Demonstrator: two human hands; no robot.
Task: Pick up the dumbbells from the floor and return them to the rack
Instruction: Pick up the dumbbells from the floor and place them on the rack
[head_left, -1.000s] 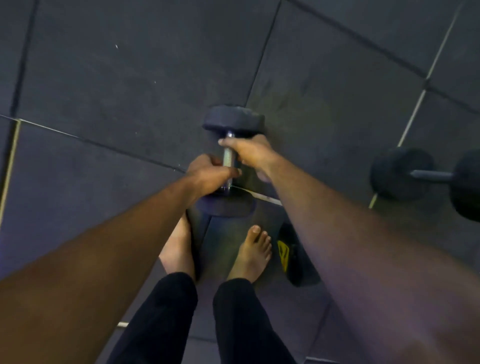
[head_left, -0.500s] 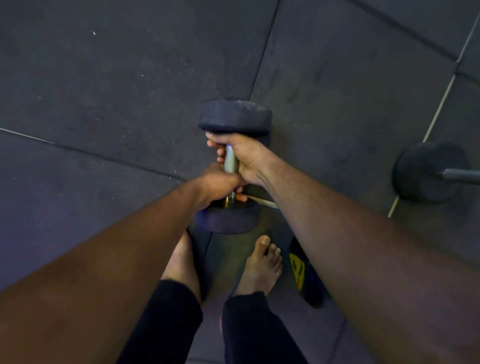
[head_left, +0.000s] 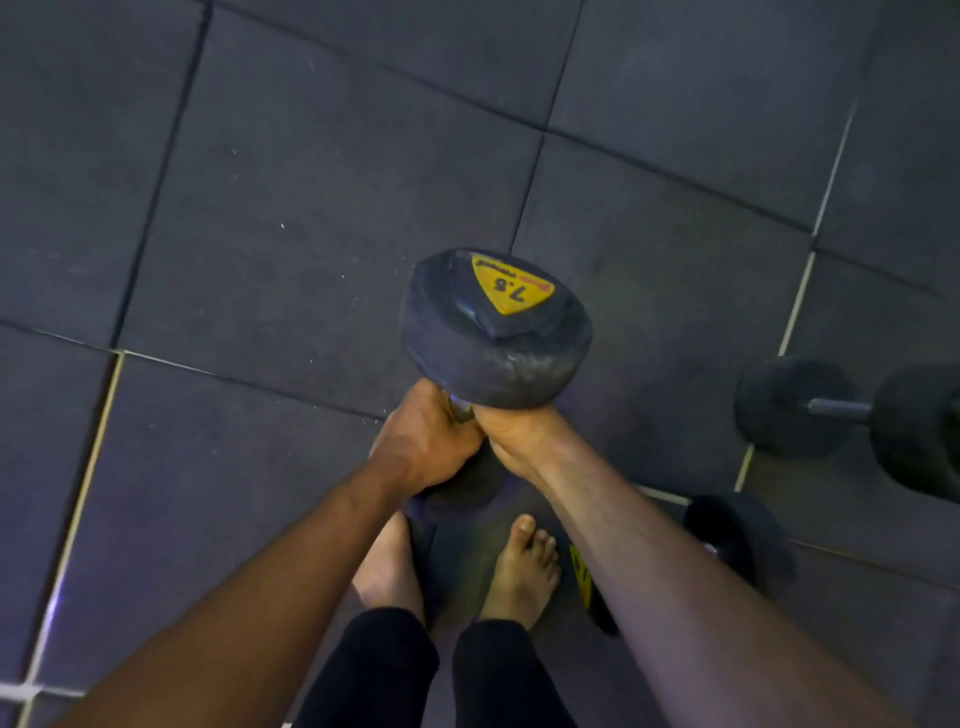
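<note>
Tipped up since a second ago: held dumbbell (head_left: 496, 332) was lying near level across the handle, now stands nearly on end, upper head with the yellow 7.5 label turned toward the camera, lower head tucked under the hands. Lifted clear of the floor mats (head_left: 291, 218), just above the bare feet (head_left: 522, 566).

Left hand (head_left: 423, 441) and right hand (head_left: 511, 434) both wrapped round the short handle, fingers curled tight and pressed together, hands touching each other just under the upper head.

Progress: pick-up of this one done, carry and racking still to do. Two more left on the floor: second dumbbell (head_left: 852, 410) well right of the held one, cut off by the frame edge; third dumbbell (head_left: 727, 540) right of the feet, mostly behind the right forearm.

Hidden: no rack in view, so no read on direction. Handle almost fully covered. Fingertips not visible. Dim, bluish light; label text beyond 7.5 unreadable.
</note>
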